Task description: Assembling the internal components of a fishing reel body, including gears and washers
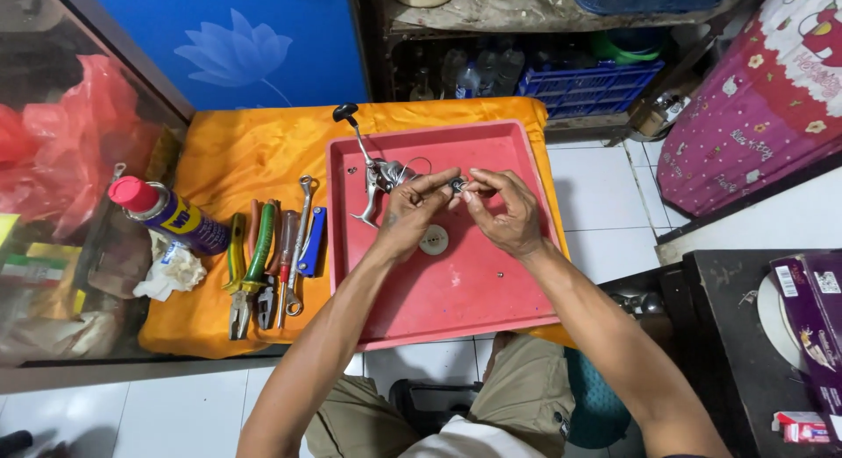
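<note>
My left hand (410,214) and my right hand (502,211) meet over a red plastic tray (456,291), fingertips pinched together on a small dark metal part (458,185). A silver fishing reel body with a black-knobbed crank handle (373,168) lies in the tray just left of my left hand. A pale round disc (433,239) rests on the tray beneath my left hand, partly hidden by it. A tiny screw (499,273) lies loose on the tray.
The tray sits on a low table covered with orange cloth (237,151). Left of the tray lie pliers (239,278), screwdrivers, a wrench (301,239) and a blue tool. A red-capped spray can (167,214) and a rag (171,269) sit further left. Shelves with a blue crate (588,85) stand behind.
</note>
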